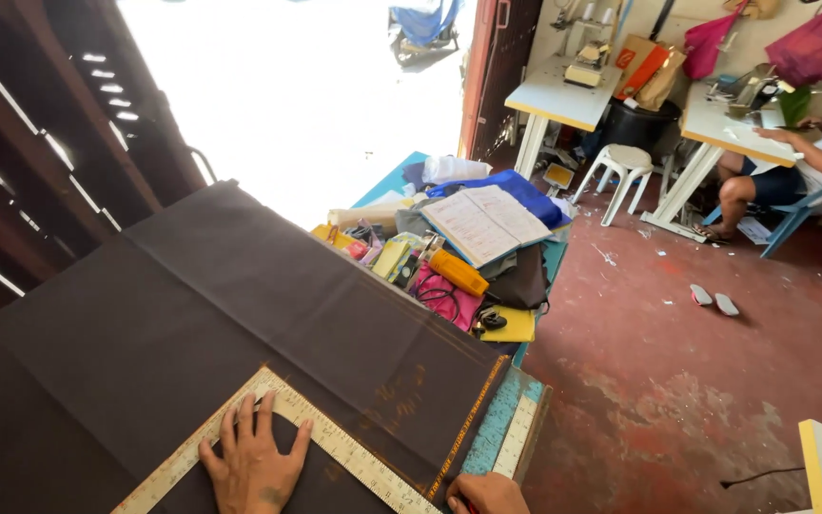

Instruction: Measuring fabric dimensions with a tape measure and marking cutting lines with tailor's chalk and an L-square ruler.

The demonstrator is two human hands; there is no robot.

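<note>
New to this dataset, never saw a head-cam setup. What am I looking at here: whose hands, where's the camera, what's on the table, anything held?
There is no machine. One camera sits on a person's head and looks down at their own bare hands. The left hand presses flat on an L-shaped ruler lying on dark brown cloth spread over the table. The right hand sits at the cloth's near edge, mostly cut off; whether it holds anything is unclear. Beyond the cloth lies clutter, including an open notebook. Across the room another person sits at a white table.
</note>
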